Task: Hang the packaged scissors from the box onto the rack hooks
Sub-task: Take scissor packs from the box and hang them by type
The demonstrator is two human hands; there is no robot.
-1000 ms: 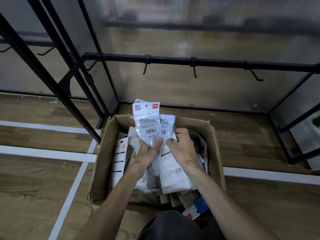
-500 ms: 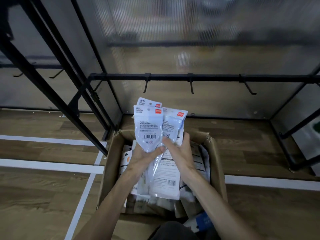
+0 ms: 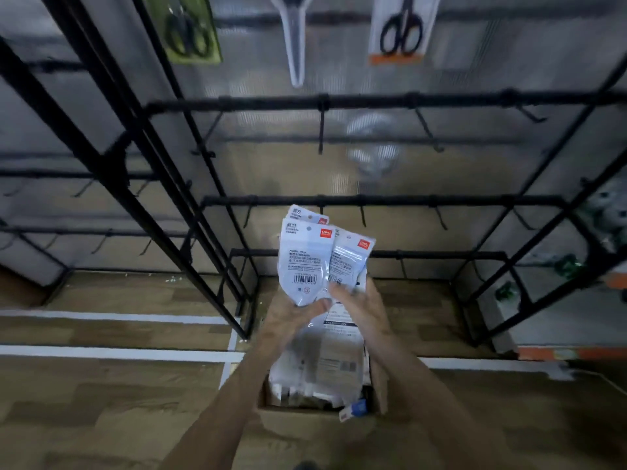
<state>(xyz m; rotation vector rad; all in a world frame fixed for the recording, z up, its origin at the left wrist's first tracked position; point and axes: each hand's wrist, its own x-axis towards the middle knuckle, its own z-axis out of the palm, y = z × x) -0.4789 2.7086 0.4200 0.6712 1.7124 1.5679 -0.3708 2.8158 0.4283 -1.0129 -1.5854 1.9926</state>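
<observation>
Both hands hold a fanned bunch of white scissor packets point(image 3: 303, 262) with red corner labels, lifted above the cardboard box point(image 3: 305, 420). My left hand point(image 3: 288, 317) grips the bunch from below, thumb on the front packet. My right hand point(image 3: 363, 307) holds the packets behind on the right point(image 3: 349, 262). More packets point(image 3: 322, 371) lie in the box under my wrists. The black rack's hooks point(image 3: 320, 130) run along several horizontal bars point(image 3: 373, 200) straight ahead.
Packaged scissors hang on the upper bar: a green one point(image 3: 188, 28), a clear one point(image 3: 293, 35), an orange-edged one point(image 3: 400, 28). A slanted black frame point(image 3: 112, 157) stands to the left. White lines point(image 3: 112, 352) cross the wooden floor. Green items point(image 3: 566, 266) sit at right.
Both hands have raised the packets higher out of the box. My view has tilted up, bringing the upper bars and the hanging scissors into sight.
</observation>
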